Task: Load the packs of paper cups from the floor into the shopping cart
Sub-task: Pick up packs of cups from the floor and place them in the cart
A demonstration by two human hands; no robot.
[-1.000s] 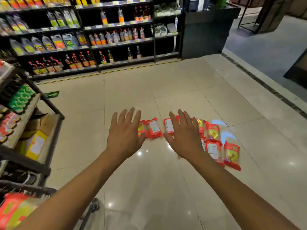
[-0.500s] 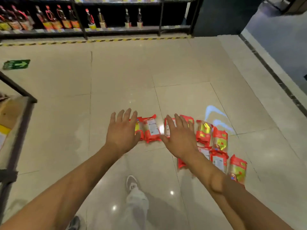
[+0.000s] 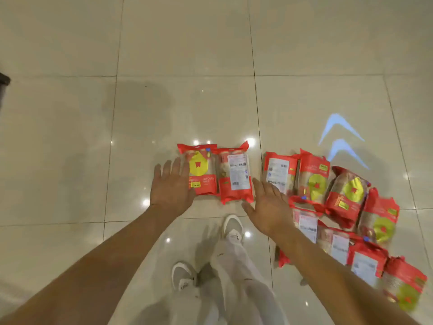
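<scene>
Red packs of paper cups [image 3: 346, 195] lie on the tiled floor [image 3: 187, 102]; both my hands reach down toward them and hold nothing.

My left arm extends forward and down, with the left hand [image 3: 172, 188] palm-down, fingers straight and slightly spread. Its fingertips overlap the left edge of the yellow-emblem pack [image 3: 201, 170]; I cannot tell whether they touch it. My right hand [image 3: 269, 207] is also palm-down, fingers straight and close together, thumb out to the near left. It sits between the label-side-up pack [image 3: 235, 174] and the larger group on the right. The yellow-emblem pack and the label-side-up pack lie side by side, touching, just beyond my right shoe [image 3: 233, 227]. The larger group runs from centre right to the near right corner, its packs overlapping. Blue arrow marks [image 3: 339, 137] show on the floor beyond that group.
</scene>
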